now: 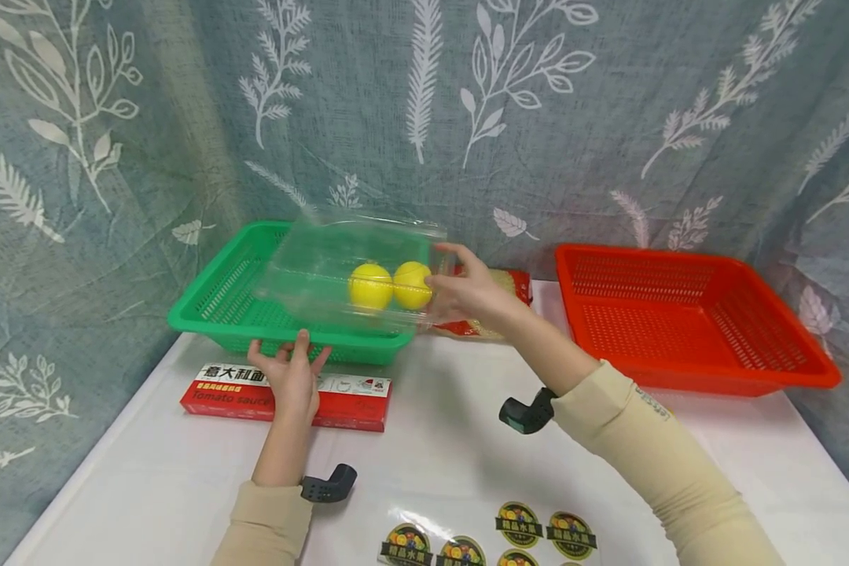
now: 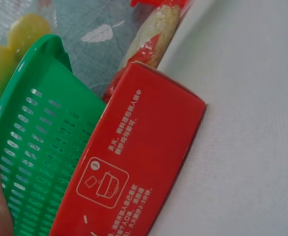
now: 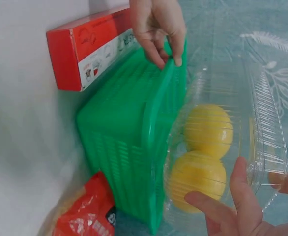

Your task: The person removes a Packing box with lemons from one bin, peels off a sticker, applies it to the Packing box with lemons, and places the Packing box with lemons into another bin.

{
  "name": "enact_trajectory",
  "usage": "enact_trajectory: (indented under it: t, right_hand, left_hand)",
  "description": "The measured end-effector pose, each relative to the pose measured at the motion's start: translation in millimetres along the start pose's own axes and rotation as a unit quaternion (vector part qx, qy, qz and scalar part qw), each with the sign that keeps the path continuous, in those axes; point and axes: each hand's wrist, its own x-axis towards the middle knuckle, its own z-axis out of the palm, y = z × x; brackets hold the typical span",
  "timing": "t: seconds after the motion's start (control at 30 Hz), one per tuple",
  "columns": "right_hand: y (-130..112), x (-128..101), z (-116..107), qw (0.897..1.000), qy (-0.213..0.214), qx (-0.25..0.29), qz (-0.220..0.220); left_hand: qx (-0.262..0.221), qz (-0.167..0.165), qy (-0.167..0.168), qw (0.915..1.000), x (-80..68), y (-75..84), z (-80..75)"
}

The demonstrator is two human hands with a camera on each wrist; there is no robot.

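My right hand [image 1: 470, 289] grips the end of a clear plastic clamshell box [image 1: 311, 267], held tilted over the green basket [image 1: 219, 326]. Two round yellow fruits [image 3: 209, 132] lie inside the box, gathered at the end near my right fingers. With thumb and fingers, my left hand [image 1: 293, 377] pinches the front rim of the green basket, as the right wrist view shows. A red and white box [image 1: 350, 402] marked "Tomato sauce" lies on the table in front of the basket, below my left hand.
A red basket [image 1: 679, 369] stands on the right of the white table [image 1: 424, 440]. Behind my right hand lies a red-printed bag [image 1: 516, 283]. Near the front edge is a sheet of round fruit stickers [image 1: 519, 524]. A patterned curtain [image 1: 368, 102] hangs behind.
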Motion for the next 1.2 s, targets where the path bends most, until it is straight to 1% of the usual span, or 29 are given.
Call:
enact_trajectory:
  t: [0.17,0.33,0.47,0.63,0.77,0.93,1.07,1.2]
  right_hand:
    - [4.7,-9.3,-10.6,1.0,-0.01,-0.011,0.002]
    - [7.9,-21.0,-21.2,0.999,-0.001,-0.031,0.006]
    - [10.0,-29.1,-28.7,0.999,0.003,-0.034,0.008]
    - [11.5,-40.7,-38.1,0.999,0.009,-0.042,0.022]
    - [11.5,-51.2,-45.0,0.999,0.003,-0.042,0.026]
    - [14.3,-64.3,-56.0,0.998,-0.006,-0.058,0.02]
    - [18.2,-73.3,-63.8,0.998,-0.012,-0.061,0.009]
    - [22.7,-80.9,-70.4,0.998,-0.007,-0.068,0.001]
  left_hand:
    - [-0.001,0.002,0.004,1.0,-0.5,-1.3,0.4]
    - [-0.009,-0.003,0.006,0.9999,-2.1,-3.9,0.4]
    - [-0.009,-0.005,0.004,0.9999,-2.8,-6.0,1.1]
    - [-0.012,-0.002,0.005,0.9999,-2.7,-7.1,2.1]
    - [-0.012,0.0,0.001,0.9999,-2.5,-6.1,2.2]
    - [-0.007,0.005,-0.005,0.9999,-1.6,-3.9,2.7]
    - [0.007,0.005,0.0,1.0,-0.8,-2.8,2.7]
    - [0.003,0.004,0.006,1.0,0.7,-1.7,1.7]
